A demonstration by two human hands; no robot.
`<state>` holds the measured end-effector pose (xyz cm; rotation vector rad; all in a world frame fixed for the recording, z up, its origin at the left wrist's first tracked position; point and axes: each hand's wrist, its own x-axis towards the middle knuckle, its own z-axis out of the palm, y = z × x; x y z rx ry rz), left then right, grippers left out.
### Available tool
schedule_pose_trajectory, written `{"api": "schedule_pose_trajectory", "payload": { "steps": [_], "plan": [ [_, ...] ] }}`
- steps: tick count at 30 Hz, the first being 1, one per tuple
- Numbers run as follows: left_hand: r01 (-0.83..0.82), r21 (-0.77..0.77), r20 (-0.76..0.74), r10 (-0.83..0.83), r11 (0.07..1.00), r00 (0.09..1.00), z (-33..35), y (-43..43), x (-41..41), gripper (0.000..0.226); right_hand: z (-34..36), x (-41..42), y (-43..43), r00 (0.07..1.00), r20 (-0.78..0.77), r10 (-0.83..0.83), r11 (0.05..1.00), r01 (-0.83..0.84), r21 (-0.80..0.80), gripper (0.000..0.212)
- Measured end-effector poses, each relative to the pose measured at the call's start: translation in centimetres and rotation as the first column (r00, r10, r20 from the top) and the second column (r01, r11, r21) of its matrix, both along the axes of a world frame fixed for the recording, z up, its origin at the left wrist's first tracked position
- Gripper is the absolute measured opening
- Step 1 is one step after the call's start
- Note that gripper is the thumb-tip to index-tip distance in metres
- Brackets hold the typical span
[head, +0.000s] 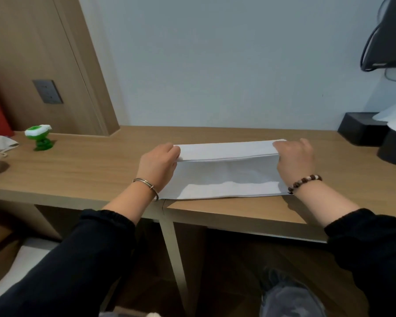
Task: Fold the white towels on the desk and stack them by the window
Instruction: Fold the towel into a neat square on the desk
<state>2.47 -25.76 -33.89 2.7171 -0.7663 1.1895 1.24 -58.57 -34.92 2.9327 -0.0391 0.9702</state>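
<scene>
The left hand (158, 162) pinched the left end of the towel (226, 177), which lay on the desk (89, 165) straight ahead, its long axis running side to side; the right hand (295, 161) pinched the right end, both hands equally near.

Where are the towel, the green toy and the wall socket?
towel (226, 179): head view, middle of its flat lower layer.
green toy (41, 140): head view, its green body.
socket (47, 91): head view, centre of its plate.
</scene>
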Motion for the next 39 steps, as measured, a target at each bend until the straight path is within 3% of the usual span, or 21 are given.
{"api": "schedule_pose_trajectory", "payload": {
  "steps": [3, 7, 10, 13, 17, 19, 21, 23, 26, 28, 32, 39],
  "plan": [
    [0.052, 0.045, -0.005, -0.052, 0.998, 0.999, -0.9, 0.4, -1.8, 0.022, -1.2, -1.7, -0.4, 1.0, 0.004, 0.014, 1.0, -0.014, -0.008, 0.038],
    [0.175, 0.141, -0.092, -0.163, 0.974, 0.982, -1.9, 0.9, -3.7, 0.017, -2.1, -3.4, -1.3, 0.984, -0.162, 0.07, 0.994, -0.083, -0.075, 0.04],
    [0.224, 0.117, -0.146, -0.206, 0.967, 0.968, -2.3, 1.4, -4.4, 0.014, -2.5, -4.2, -1.9, 0.976, -0.187, 0.109, 0.993, -0.114, -0.014, 0.041],
    [0.24, 0.096, -0.204, -0.217, 0.966, 0.955, -3.2, 1.2, -5.1, 0.012, -3.1, -4.5, -2.1, 0.939, -0.329, 0.1, 0.995, -0.098, 0.023, 0.043],
    [0.167, 0.001, -0.254, -0.162, 0.986, 0.954, -4.7, 0.7, -5.1, 0.009, -3.2, -4.5, -1.5, 0.907, -0.414, 0.071, 0.997, -0.051, 0.058, 0.045],
    [0.049, 0.024, -0.329, -0.039, 0.998, 0.944, -4.4, 0.4, -3.6, 0.002, -3.0, -3.9, -0.9, 0.898, -0.438, 0.038, 0.998, -0.014, 0.057, 0.044],
    [-0.075, 0.07, -0.406, 0.097, 0.995, 0.909, -3.5, -0.1, -2.0, 0.01, -2.3, -2.9, -0.1, 0.882, -0.47, 0.007, 0.999, 0.019, 0.05, 0.043],
    [-0.128, 0.001, -0.374, 0.119, 0.992, 0.92, -2.2, -0.7, -1.0, 0.013, -1.0, -2.0, 0.6, 0.898, -0.44, -0.008, 0.994, 0.053, 0.09, 0.044],
    [-0.066, -0.16, -0.139, 0.044, 0.985, 0.989, -0.4, -0.8, -0.8, 0.018, 0.9, -1.6, 0.2, 0.991, -0.127, 0.052, 0.977, -0.024, 0.21, 0.053],
    [0.028, -0.068, -0.044, -0.031, 0.997, 0.999, -0.3, -0.1, -1.9, 0.025, 0.8, -2.5, -0.7, 0.996, -0.042, 0.074, 0.987, -0.067, 0.149, 0.055],
    [0.122, 0.199, -0.18, -0.086, 0.972, 0.98, -2.9, 0.7, -4.2, 0.026, -1.7, -4.2, -1.3, 0.928, -0.366, 0.071, 0.997, -0.075, 0.004, 0.047],
    [0.173, 0.031, -0.247, -0.16, 0.984, 0.956, -4.3, 0.9, -3.8, 0.018, -2.2, -3.9, -1.0, 0.887, -0.461, 0.021, 0.999, -0.036, -0.024, 0.043]
  ]
}}
